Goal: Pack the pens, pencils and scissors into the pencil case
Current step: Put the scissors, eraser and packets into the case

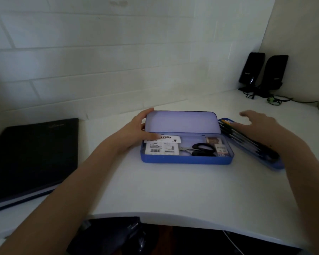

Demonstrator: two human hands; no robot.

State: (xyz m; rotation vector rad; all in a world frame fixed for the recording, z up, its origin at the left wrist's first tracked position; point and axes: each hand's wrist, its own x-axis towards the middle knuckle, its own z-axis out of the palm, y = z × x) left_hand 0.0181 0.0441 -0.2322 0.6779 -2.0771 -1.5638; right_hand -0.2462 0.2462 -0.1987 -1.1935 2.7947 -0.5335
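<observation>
Left hand (136, 129) gripped the open pencil case (186, 159) at its lid hinge; scissors (201, 149) already inside. Right hand (256, 124), fingers spread, hovered over the tray of pens (247, 142) beside it. Advice: lift tray level, seat squarely.

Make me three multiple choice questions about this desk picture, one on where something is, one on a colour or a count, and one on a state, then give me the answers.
1. Where are the scissors?
A. inside the pencil case
B. on the black notebook
C. beside the speakers

2. How many speakers stand in the far right corner?
A. one
B. two
C. four

3. What state is the pencil case lid in?
A. shut
B. lying detached on the desk
C. open, standing up

Answers:
1 A, their black handles lie in the blue base.
2 B, two black ones stand side by side.
3 C, the left hand holds its edge upright while the right hand hovers over the tray of pens.
</observation>
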